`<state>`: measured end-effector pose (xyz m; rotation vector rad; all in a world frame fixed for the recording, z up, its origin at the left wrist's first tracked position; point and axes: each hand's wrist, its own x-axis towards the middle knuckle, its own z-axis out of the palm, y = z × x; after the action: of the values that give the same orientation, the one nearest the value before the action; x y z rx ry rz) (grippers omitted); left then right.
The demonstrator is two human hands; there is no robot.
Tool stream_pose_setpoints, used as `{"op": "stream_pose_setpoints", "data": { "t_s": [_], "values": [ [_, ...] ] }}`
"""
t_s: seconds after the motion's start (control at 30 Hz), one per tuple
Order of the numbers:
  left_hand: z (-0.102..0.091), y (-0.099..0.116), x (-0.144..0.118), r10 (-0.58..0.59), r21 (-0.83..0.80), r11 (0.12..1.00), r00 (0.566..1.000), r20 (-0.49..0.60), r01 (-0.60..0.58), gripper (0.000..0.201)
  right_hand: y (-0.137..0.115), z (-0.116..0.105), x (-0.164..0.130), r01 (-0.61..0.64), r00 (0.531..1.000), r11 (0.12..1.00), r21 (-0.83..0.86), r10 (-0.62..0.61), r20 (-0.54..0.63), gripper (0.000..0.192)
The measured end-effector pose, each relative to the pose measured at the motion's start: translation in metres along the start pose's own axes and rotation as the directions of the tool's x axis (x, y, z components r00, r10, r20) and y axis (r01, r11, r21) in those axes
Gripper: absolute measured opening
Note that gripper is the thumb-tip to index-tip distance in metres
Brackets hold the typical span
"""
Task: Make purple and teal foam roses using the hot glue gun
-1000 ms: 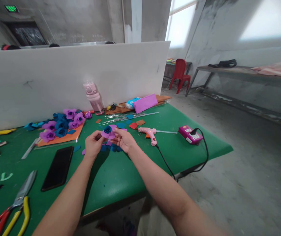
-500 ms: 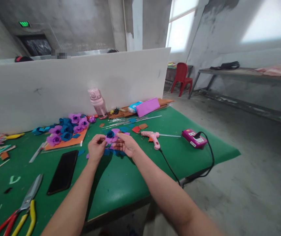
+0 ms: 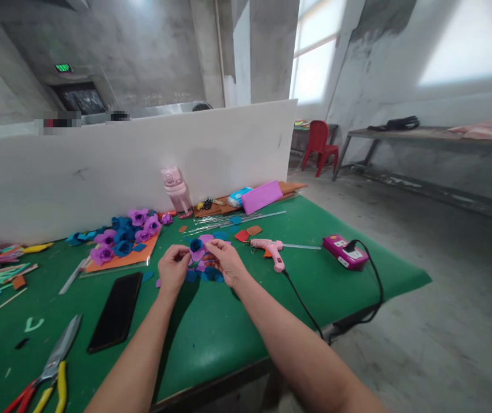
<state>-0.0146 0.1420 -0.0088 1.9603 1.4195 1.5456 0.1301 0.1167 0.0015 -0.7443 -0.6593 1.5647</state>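
At frame centre, the left hand [image 3: 172,268] and right hand [image 3: 225,261] pinch a purple-and-blue foam flower [image 3: 197,248] between closed fingertips, just above the green table [image 3: 211,327], left of the pink glue gun [image 3: 269,248].

Cluttered green table [image 3: 211,327], black phone [image 3: 116,311]

Left of the phone [image 3: 116,311], the scissors' [image 3: 47,376] handles run off the bottom edge. Blurred patches mask figures behind the white partition [image 3: 134,160].
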Motion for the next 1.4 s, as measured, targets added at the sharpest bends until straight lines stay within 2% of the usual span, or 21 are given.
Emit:
{"op": "stream_pose_setpoints", "data": {
  "t_s": [0.17,0.27,0.47,0.6,0.77,0.97,1.23,1.4],
  "values": [
    [0.000,-0.002,0.000,-0.032,0.024,0.999,0.999,-0.002,0.032,0.004,0.000,-0.003,0.003,0.040,0.985,0.999,0.035,-0.034,-0.168,0.035],
    [0.000,-0.006,0.000,-0.054,0.016,0.998,0.998,-0.021,0.054,0.007,-0.001,-0.005,0.003,0.074,0.975,0.997,0.036,-0.065,-0.210,0.029],
    [0.001,-0.010,0.001,-0.102,-0.038,0.994,0.995,-0.008,0.102,0.009,-0.001,-0.002,0.001,0.181,0.965,0.974,-0.132,-0.202,-0.168,0.023],
    [0.001,-0.009,0.001,-0.046,-0.060,0.997,0.999,-0.018,0.045,0.009,0.000,0.000,-0.001,0.271,0.946,0.917,-0.293,-0.309,-0.094,0.022],
    [0.000,-0.006,0.000,0.015,-0.038,0.999,0.999,-0.044,-0.017,0.007,0.003,0.000,0.000,0.311,0.934,0.853,-0.419,-0.356,-0.032,0.028],
    [-0.001,-0.002,-0.001,0.091,0.011,0.996,0.996,-0.018,-0.091,0.006,0.002,0.000,-0.001,0.271,0.952,0.910,-0.313,-0.302,-0.054,0.026],
    [-0.001,-0.003,-0.001,0.205,0.035,0.978,0.979,0.018,-0.205,0.005,0.000,0.002,-0.003,0.242,0.964,0.944,-0.226,-0.261,-0.058,0.024],
    [-0.001,-0.002,-0.002,0.212,0.032,0.977,0.977,0.018,-0.212,0.005,0.000,0.001,-0.002,0.251,0.962,0.946,-0.207,-0.267,-0.055,0.021]
  ]
}}
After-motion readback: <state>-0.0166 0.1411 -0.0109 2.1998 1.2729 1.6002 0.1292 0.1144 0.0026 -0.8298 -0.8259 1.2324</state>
